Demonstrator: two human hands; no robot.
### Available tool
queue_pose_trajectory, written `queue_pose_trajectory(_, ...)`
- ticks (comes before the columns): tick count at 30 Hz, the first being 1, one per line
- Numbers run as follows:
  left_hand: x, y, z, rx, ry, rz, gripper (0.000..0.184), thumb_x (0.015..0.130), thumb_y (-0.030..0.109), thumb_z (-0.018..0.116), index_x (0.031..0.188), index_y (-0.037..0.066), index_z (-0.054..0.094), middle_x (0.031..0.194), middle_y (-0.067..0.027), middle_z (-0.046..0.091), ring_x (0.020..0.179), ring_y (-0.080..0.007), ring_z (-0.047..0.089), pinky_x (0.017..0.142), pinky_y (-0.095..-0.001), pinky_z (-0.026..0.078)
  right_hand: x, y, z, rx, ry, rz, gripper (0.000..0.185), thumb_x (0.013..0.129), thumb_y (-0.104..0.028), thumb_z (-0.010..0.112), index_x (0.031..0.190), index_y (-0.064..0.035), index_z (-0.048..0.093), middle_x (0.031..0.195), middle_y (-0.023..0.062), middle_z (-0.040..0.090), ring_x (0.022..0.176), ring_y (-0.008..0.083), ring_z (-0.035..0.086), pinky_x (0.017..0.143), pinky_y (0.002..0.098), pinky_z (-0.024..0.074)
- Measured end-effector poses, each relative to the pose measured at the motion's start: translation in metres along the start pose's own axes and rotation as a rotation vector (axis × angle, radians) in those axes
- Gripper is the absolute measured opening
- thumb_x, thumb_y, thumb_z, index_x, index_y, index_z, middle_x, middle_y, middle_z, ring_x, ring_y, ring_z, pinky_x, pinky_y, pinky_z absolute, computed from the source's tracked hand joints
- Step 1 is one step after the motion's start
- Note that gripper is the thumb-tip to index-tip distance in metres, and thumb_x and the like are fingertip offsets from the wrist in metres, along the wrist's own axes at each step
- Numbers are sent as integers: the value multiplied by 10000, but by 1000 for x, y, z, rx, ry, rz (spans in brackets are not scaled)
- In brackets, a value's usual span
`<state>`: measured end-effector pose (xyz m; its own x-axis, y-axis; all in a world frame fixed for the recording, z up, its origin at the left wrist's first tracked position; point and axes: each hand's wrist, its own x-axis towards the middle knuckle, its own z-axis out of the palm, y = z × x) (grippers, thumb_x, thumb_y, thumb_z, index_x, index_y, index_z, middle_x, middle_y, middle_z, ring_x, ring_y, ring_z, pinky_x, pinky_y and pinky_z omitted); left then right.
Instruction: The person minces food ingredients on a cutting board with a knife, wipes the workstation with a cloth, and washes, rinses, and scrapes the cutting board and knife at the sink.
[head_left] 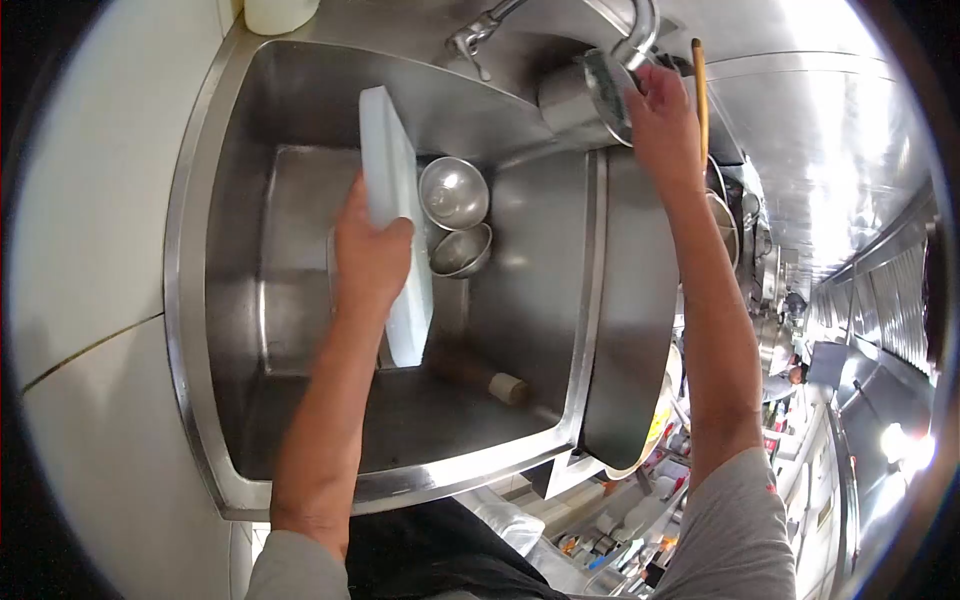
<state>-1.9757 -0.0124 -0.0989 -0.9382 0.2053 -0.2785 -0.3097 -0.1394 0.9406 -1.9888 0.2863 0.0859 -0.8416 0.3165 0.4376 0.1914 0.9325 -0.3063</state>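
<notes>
While the left hand is gripping the white board mid-length, nine o'clock of the steel bowls, soundly for something probably stiff and slick, the right hand is curling at two o'clock, hold unclear.

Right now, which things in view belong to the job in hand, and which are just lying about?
In the job, apparently:
White board, in left hand
Metal pot, at right hand
Sink

Apparently lying about:
Two metal bowls
Tan stick

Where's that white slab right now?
In the head view, the white slab is left of centre, in the left hand over the sink, just left of two metal bowls.
</notes>
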Motion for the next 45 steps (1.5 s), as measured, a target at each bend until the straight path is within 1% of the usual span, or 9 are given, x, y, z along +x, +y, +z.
queue_pose_trajectory(2,-2,2,0,-11,-13,5,699,832,-55,568,1525,19,510,1334,-185,691,1244,-278,672,1091,-373,484,-4,-22,28,-291,139,-303,270,987,-211,666,1176,-18,667,1066,134,745,927,278,712,854,390,563)
queue_pose_trajectory(8,-2,-5,7,-185,-59,-6,712,849,-64,558,1554,-3,476,1391,-190,657,1280,-249,639,1109,-342,462,-1,-59,124,582,-600,564,366,1066,-389,568,974,-55,685,765,17,628,665,157,567,646,316,488)
queue_pose_trajectory(13,-3,-7,11,-112,-9,47,701,865,-50,567,1558,11,478,1410,-173,641,1279,-246,634,1107,-339,461,30,-23,154,458,-534,286,341,1074,-337,567,906,-52,649,758,10,606,646,132,537,616,307,473)
queue_pose_trajectory(16,-6,-5,15,-90,6,24,675,887,-28,576,1554,23,486,1412,-163,636,1292,-241,619,1113,-343,457,52,-41,154,530,-565,206,250,981,-290,664,944,-43,681,893,42,695,812,224,661,711,376,562)
queue_pose_trajectory(23,-2,-2,17,-280,-11,-70,581,1066,120,530,1628,49,401,1547,-141,550,1401,-229,530,1184,-343,373,-5,-69,96,1522,-483,1031,549,1132,-429,416,1258,68,615,1157,237,715,1141,407,677,1084,581,507)
queue_pose_trajectory(27,-15,17,21,-362,-42,-38,572,1115,134,447,1658,7,320,1649,-151,446,1495,-210,432,1222,-336,317,-17,-56,82,1521,-1348,905,562,1149,-364,389,1424,102,541,1405,278,635,1315,407,619,1171,512,470)
queue_pose_trajectory(30,-13,12,21,-342,-6,-85,567,1110,122,470,1651,11,342,1643,-147,461,1467,-202,469,1206,-326,344,-17,-47,88,1553,-943,864,562,1148,-373,398,1422,89,567,1415,272,641,1292,390,644,1152,489,491)
queue_pose_trajectory(33,-3,2,15,-421,-75,-140,574,1099,109,514,1642,4,359,1621,-143,493,1436,-203,505,1185,-317,376,-30,-78,71,1105,-1395,849,532,1143,-321,369,1361,99,611,1340,276,680,1248,401,667,1143,537,489)
queue_pose_trajectory(45,-7,5,19,-455,61,-124,527,1094,124,550,1589,-25,448,1582,-139,529,1397,-188,528,1165,-304,392,-31,-17,107,1871,-1175,669,423,1121,-349,498,1118,3,733,1023,130,777,1006,298,752,973,470,584)
